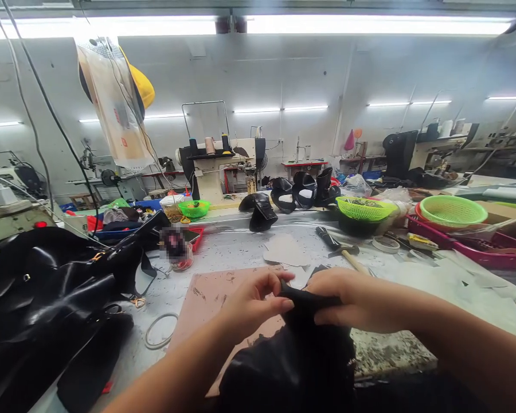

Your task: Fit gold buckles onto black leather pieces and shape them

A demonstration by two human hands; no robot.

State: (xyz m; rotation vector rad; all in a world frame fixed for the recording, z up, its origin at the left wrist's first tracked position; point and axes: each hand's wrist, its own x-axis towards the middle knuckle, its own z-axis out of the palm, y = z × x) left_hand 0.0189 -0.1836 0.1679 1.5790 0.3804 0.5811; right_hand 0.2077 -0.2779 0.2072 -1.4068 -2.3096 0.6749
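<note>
A piece of black leather (284, 367) hangs between my hands at the near edge of the table, its upper edge folded over. My left hand (258, 301) pinches that edge between thumb and fingers. From the other side my right hand (352, 298) is closed on the same edge, its fingers partly hidden behind the leather. Under the left hand lies a pinkish work board (206, 295) with dark marks. A stained slab (391, 353) sits below my right forearm. Just beyond the hands are a hammer (353, 258) and a pale cut-out sheet (286, 250).
Large black leather pieces (47, 281) cover the left side. A white ring (161, 331) lies beside the board. Farther back stand a sewing machine (215, 172), black leather boot-like pieces (301, 190) and a lime basket (363, 207). To the right is a magenta tray (490, 252).
</note>
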